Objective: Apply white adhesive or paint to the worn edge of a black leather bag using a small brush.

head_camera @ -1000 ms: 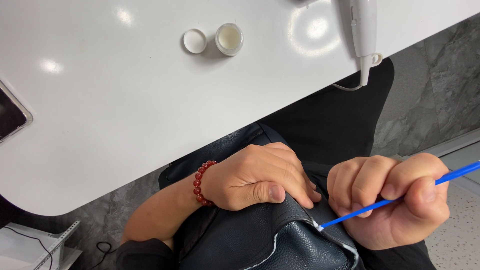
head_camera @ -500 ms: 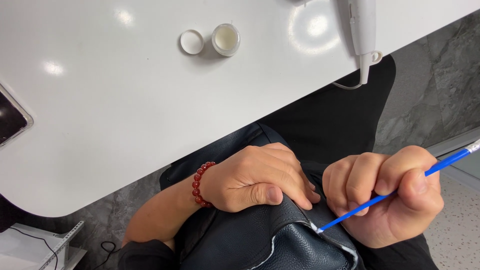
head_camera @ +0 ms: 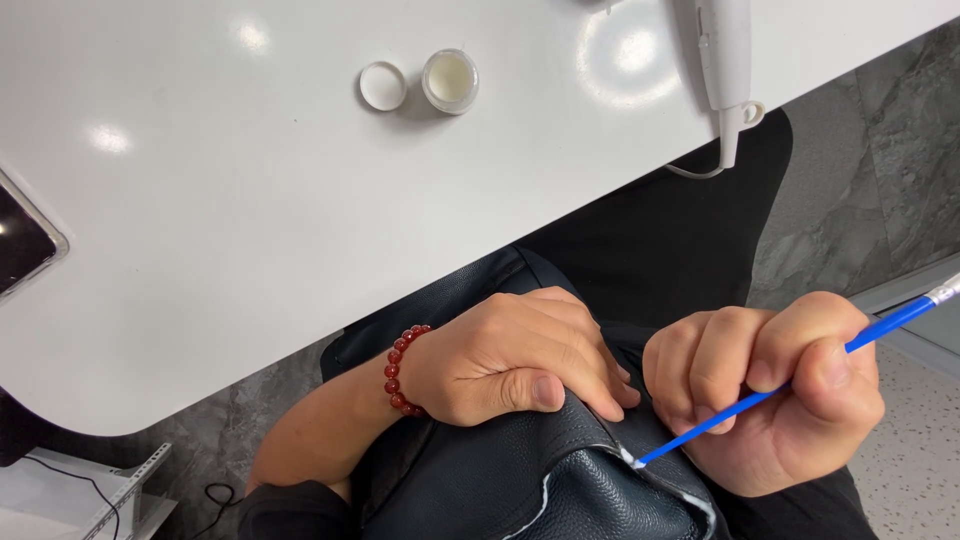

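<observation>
A dark navy leather bag (head_camera: pixel 520 480) rests on my lap below the table edge. My left hand (head_camera: pixel 510 355), with a red bead bracelet on its wrist, presses down on the bag and grips the leather near a seam. A thin blue brush (head_camera: pixel 780 385) is pinched in my right hand (head_camera: pixel 780 400); its white-coated tip touches the pale edge of the bag's seam (head_camera: pixel 630 462).
The white table (head_camera: pixel 250 230) fills the upper view. On it stand a small open jar of white paste (head_camera: pixel 450 80), its round lid (head_camera: pixel 382 85) beside it, and a white hair dryer (head_camera: pixel 720 60) with a cord at the edge. A dark phone (head_camera: pixel 20 240) lies far left.
My right hand has tilted the brush so its far end rises higher. The tip stays on the seam and my left hand holds still.
</observation>
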